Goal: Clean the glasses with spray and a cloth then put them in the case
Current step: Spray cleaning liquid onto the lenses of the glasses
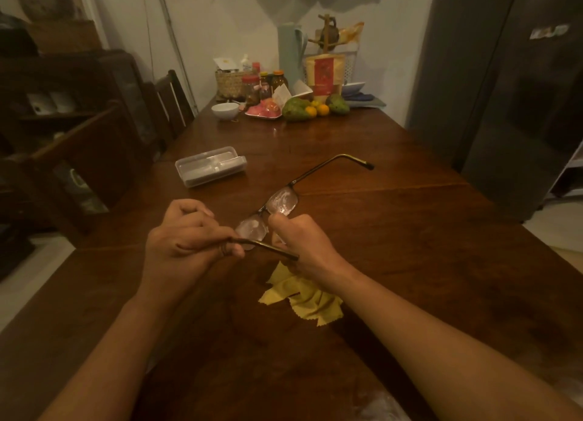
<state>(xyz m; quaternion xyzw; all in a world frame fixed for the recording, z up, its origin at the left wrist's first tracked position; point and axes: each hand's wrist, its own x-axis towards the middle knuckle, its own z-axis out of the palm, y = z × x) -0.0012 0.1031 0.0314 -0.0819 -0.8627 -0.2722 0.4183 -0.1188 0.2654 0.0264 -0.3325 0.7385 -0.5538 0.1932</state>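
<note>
**Dark wooden table (pixel 394 231), glasses (pixel 282 201) held above it**

Wood runs from my feed's near edge to a cluttered far end with a white bowl (pixel 225 110). At left, on the table and well apart from the hands, lies the clear case (pixel 210 165). Next I see the left hand (pixel 186 234), its fingers curled and pinching the near temple arm. The glasses hang between the hands, lenses smeared, the far arm sticking out. The right hand (pixel 303 241) curls around a yellow cloth (pixel 303 297), its thumb against the lenses.
</note>
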